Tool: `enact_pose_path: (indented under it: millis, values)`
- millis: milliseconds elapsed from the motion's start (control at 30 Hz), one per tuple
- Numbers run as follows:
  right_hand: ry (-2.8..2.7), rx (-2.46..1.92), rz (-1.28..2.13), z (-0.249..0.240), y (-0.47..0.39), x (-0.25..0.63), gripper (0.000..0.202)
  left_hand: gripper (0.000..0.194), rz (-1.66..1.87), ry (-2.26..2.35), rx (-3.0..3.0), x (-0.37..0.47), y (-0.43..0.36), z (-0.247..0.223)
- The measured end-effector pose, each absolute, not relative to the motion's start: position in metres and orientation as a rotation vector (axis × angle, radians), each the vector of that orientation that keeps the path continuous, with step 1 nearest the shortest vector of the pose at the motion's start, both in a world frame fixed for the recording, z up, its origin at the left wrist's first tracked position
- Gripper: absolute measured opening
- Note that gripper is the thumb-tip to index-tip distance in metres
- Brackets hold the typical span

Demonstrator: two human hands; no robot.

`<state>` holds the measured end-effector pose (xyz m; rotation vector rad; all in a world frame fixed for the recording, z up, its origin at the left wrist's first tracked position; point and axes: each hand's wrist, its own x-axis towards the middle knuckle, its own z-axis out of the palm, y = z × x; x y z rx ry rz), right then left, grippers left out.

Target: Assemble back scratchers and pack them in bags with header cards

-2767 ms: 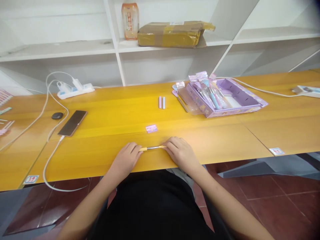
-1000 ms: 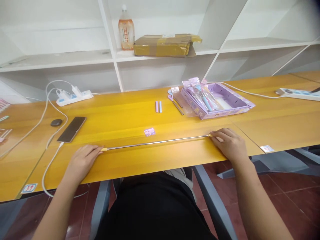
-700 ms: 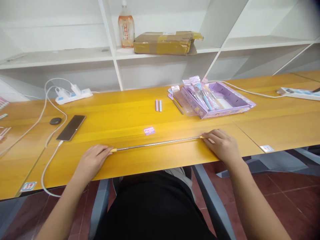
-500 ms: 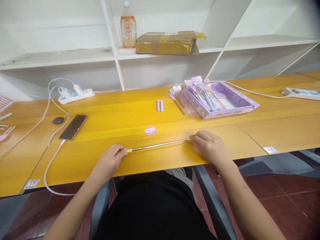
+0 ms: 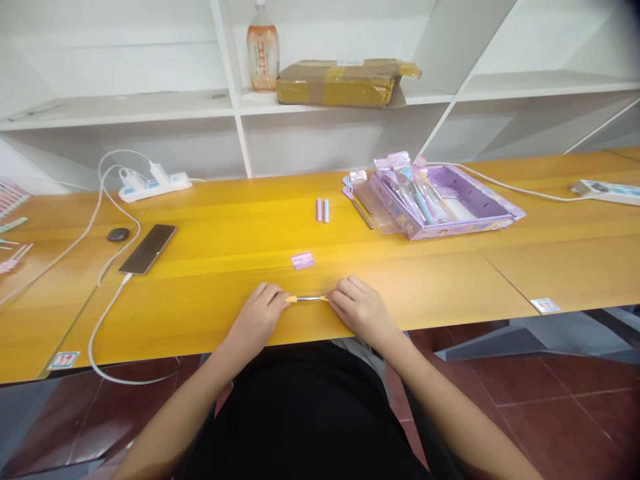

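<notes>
A telescopic back scratcher with a silver rod and yellow ends lies level between my two hands, low over the table's front part. My left hand is closed on its yellow handle. Closed on the other yellow end is my right hand, whose fingers hide most of the head. Just beyond them lies a small pink-purple card. Farther back, a purple handle and a blue handle lie side by side. To their right are claw-headed rods, one purple and one blue.
A purple box holds several bagged scratchers at the back right. On the left are a phone on a white cable, a black oval object and a power strip. A bottle and carton occupy the shelf.
My hands have come together, the right moving left and the left moving right. The rod between them has slid from long to short.
</notes>
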<state>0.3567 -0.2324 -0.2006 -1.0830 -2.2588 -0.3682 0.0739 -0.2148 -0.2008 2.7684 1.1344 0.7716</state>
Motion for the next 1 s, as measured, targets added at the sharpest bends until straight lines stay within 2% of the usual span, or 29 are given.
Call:
enact_pose_path:
  millis: [633,1000]
  values:
    - [-2.247,-1.138,-0.274,-0.195,-0.236,0.36,0.013,0.027,0.72,1.153,2.79,0.07,-0.213,-0.201]
    - [-2.272,-1.183,-0.389,-0.197,-0.242,0.357,0.019,0.024,0.656,1.254,2.917,0.077,-0.219,-0.197]
